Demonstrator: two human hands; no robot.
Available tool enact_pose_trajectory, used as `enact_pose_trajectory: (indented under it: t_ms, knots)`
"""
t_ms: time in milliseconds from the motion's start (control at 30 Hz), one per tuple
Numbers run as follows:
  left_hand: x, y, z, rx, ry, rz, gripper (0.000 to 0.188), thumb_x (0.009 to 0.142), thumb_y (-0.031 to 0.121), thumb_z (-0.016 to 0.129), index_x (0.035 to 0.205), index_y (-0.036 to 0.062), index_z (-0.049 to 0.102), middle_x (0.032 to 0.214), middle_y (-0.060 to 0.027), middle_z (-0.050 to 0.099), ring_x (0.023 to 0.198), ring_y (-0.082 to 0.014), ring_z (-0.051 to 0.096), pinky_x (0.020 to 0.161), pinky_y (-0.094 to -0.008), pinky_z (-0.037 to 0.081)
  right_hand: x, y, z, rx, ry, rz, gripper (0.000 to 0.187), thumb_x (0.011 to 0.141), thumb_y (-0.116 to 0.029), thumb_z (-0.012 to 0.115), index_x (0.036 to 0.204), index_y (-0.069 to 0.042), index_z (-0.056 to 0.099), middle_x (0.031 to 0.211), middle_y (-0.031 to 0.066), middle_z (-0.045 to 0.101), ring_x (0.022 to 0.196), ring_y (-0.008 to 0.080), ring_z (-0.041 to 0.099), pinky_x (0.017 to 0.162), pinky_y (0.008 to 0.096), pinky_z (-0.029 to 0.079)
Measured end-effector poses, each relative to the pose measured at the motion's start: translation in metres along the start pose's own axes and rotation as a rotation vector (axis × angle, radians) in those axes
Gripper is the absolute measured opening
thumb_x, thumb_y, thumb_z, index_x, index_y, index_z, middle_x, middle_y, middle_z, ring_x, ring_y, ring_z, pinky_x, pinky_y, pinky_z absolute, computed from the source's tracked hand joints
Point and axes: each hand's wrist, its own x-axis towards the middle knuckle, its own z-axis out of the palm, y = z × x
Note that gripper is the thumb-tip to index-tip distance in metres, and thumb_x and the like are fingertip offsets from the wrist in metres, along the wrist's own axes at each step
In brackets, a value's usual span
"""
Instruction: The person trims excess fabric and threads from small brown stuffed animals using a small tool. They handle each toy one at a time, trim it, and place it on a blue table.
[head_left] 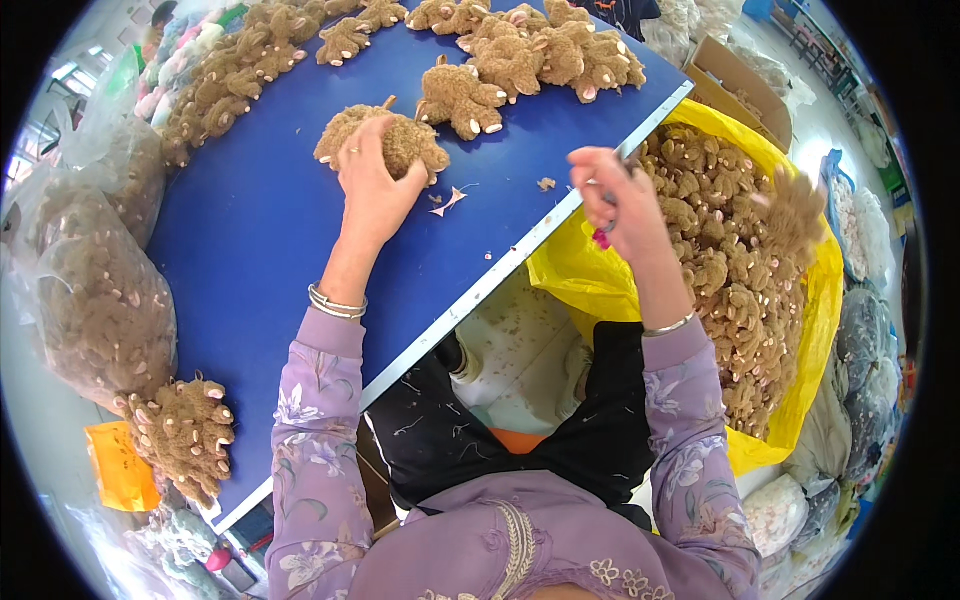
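Note:
My left hand [375, 190] presses down on a brown fluffy plush toy [418, 142] on the blue table, its thumb and fingers gripping the fur. Over the table's right edge, my right hand [620, 200] is closed round small dark scissors [612, 196] with a bright pink bit at one end. The fingers hide most of the tool. Just beyond the left hand lies another brown plush toy [460, 98] with pale feet. A blurred plush toy [795, 215] shows above the yellow bag, apart from both hands.
A yellow bag [822, 330] full of brown plush toys stands to the right. More plush toys [525, 50] are heaped along the far side of the blue table [260, 250]. Clear bags [100, 290] of them bulge at the left. Scraps [452, 200] dot the tabletop.

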Motion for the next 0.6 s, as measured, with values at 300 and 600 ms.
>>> enact_pose_trajectory:
  t_ms: [300,600]
  knots:
    - [0.007,0.004,-0.013,-0.342,0.212,-0.050,0.021,0.086,0.013,0.066,0.104,0.0027,0.063,0.093,-0.0084,0.066,0.084,-0.0175,0.063,0.078,-0.0318,0.049,0.005,0.017,0.021,-0.228,0.006,0.078,0.026,0.098,-0.024,0.054,0.101,0.000,0.063,0.077,0.0000,0.057,0.051,0.0008,0.037,0.044,0.0171,0.028]
    - [-0.038,0.077,0.009,-1.510,-0.330,-0.659,0.026,0.099,0.021,0.050,0.109,-0.0012,0.062,0.100,-0.0034,0.065,0.090,-0.0092,0.060,0.079,-0.0240,0.048,0.003,0.019,0.030,-0.046,-0.062,0.018,0.026,0.094,-0.028,0.060,0.103,-0.004,0.062,0.078,-0.0039,0.057,0.057,0.0006,0.041,0.050,0.0182,0.033]
